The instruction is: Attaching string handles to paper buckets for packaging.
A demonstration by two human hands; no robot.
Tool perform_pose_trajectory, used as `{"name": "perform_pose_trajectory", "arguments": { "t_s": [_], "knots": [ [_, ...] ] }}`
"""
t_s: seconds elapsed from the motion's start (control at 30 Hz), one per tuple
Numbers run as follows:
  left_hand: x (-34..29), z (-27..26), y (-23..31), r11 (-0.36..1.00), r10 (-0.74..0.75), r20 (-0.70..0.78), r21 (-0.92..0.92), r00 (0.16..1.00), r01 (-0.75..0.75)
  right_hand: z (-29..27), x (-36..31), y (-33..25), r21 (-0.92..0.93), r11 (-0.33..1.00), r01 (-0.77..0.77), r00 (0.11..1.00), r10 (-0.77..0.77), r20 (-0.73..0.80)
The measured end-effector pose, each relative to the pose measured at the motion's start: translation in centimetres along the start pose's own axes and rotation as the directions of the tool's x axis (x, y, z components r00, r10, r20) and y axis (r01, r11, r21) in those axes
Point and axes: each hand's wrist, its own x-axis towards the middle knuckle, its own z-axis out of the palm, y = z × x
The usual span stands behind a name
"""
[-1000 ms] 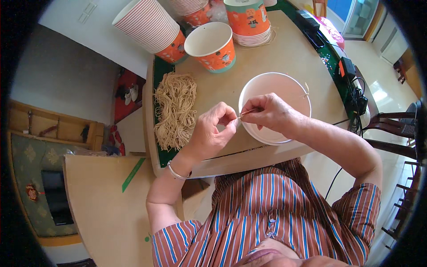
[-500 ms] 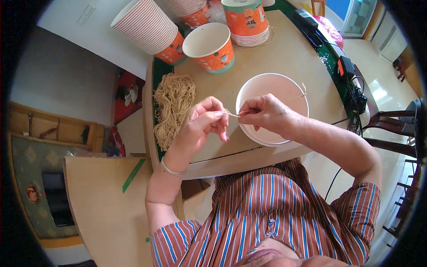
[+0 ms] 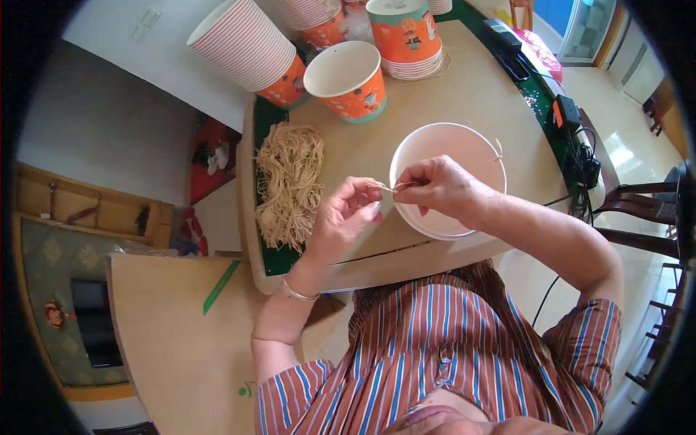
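L hand [image 3: 346,219] has come closer to R hand [image 3: 444,188], thumb now off fingers; can't tell if it grips the cord [image 3: 386,188]. R pinches cord nr white tub's [image 3: 442,141] L rim. Cord bundle [image 3: 290,187] on counter [image 3: 428,94], L of tub.

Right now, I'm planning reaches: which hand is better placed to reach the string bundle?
Probably the left hand: it's nearer the string bundle; the right hand, over the white bucket, pinches a strand.

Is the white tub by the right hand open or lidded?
Open: no lid covers the white tub; its pale interior shows behind the right hand.
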Motion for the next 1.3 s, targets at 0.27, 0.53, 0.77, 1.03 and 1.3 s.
{"name": "perform_pose_trajectory", "arguments": {
  "t_s": [0.27,0.53,0.77,1.03,1.3],
  "knots": [
    [1.1,1.6,-1.0,0.988,0.152,-0.042,0.021,0.988,-0.151,0.0,-0.2,-0.2,0.001,1.000,-0.004,1.000,0.004,0.007],
    [1.4,1.5,-1.2,0.951,0.254,-0.076,0.203,0.964,-0.235,0.1,-0.8,-0.9,-0.067,0.998,-0.002,1.000,0.002,0.004],
    [1.2,1.8,-0.4,0.983,0.178,-0.073,0.065,0.981,-0.174,0.0,-0.8,-0.7,-0.109,0.990,0.092,0.994,-0.098,-0.050],
    [1.4,1.3,0.1,0.995,0.074,-0.036,0.069,0.997,-0.072,-0.2,-0.8,-1.1,-0.087,0.992,0.091,0.995,-0.095,-0.040],
    [1.2,2.0,-0.8,0.996,0.083,-0.073,0.040,0.994,-0.080,-0.1,-0.5,0.0,-0.042,0.992,0.121,0.990,-0.123,-0.066]
  ]
}}
